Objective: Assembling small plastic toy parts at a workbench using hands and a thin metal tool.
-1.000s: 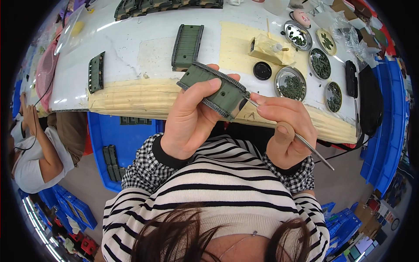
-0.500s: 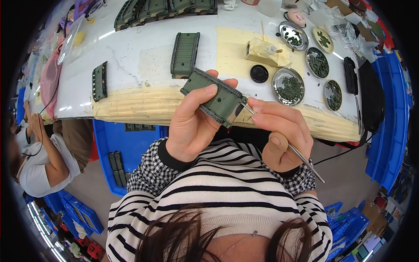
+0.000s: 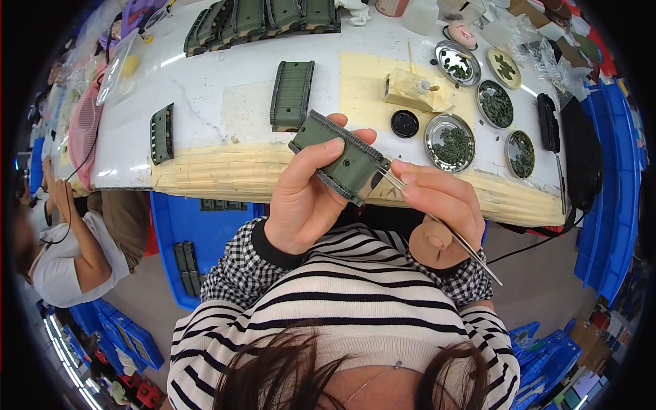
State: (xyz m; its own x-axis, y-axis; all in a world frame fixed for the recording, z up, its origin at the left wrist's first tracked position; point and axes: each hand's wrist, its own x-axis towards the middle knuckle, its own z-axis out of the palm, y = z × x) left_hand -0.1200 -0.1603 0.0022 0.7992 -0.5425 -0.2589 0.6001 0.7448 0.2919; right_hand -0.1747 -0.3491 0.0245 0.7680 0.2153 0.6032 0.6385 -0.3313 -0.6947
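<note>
My left hand (image 3: 301, 201) grips a green camouflage plastic part (image 3: 355, 176) with grey ridged, track-like long edges and a small round hole. Its thumb presses on the upper face; the fingers wrap behind. In my right hand (image 3: 441, 201) are thin metal tweezers (image 3: 473, 251), held like a pen. Their two tips are slightly apart at the part's right end, by the ridged edge. Whether they pinch anything there is too small to tell. Just beyond my left hand, a similar green part (image 3: 292, 96) lies on the white table.
Round metal dishes (image 3: 449, 142) of small dark green pieces stand at right, near a paper-wrapped block (image 3: 413, 92) and a black lid (image 3: 404, 124). More green parts (image 3: 266, 19) line the back. Padding (image 3: 225, 167) covers the table's front edge. A blue bin (image 3: 164, 239) sits below left; another person is beyond.
The tweezer tips now show as two separate prongs at the part's right end. My hands have barely shifted, and the table scene sits slightly lower in view.
</note>
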